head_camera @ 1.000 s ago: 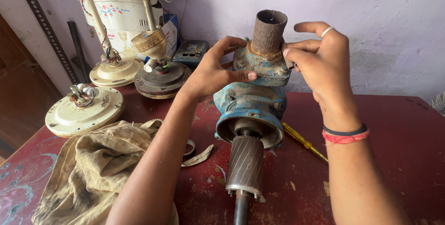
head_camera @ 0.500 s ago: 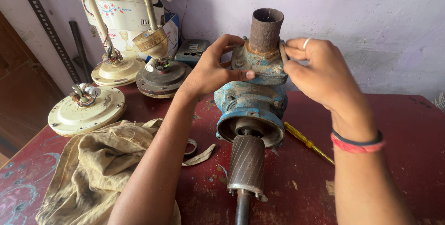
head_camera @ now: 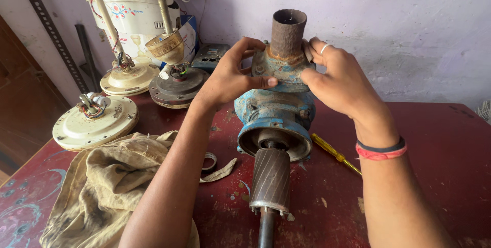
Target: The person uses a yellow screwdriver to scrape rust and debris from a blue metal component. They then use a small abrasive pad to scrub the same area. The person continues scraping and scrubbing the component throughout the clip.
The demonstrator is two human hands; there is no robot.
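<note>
A blue water pump housing [head_camera: 276, 110] lies on the red table [head_camera: 434, 151], its rusty pipe stub [head_camera: 287, 33] pointing up. From its near end a grooved rotor [head_camera: 270, 179] on a shaft juts toward me. My left hand [head_camera: 230, 76] grips the left side of the pump's upper casing, thumb across the front. My right hand [head_camera: 340, 82], with a ring and a red and black wristband, presses on the right side of the same casing.
A dirty cloth [head_camera: 102, 186] lies at the front left. Behind it stand several ceiling fan motors [head_camera: 94, 120] and a cream appliance [head_camera: 135, 15]. A yellow screwdriver [head_camera: 335, 153] lies right of the pump; a metal ring [head_camera: 208, 162] lies left of it.
My right hand has come down from beside the pipe stub and closed onto the pump's upper casing. My left hand has stayed on the casing.
</note>
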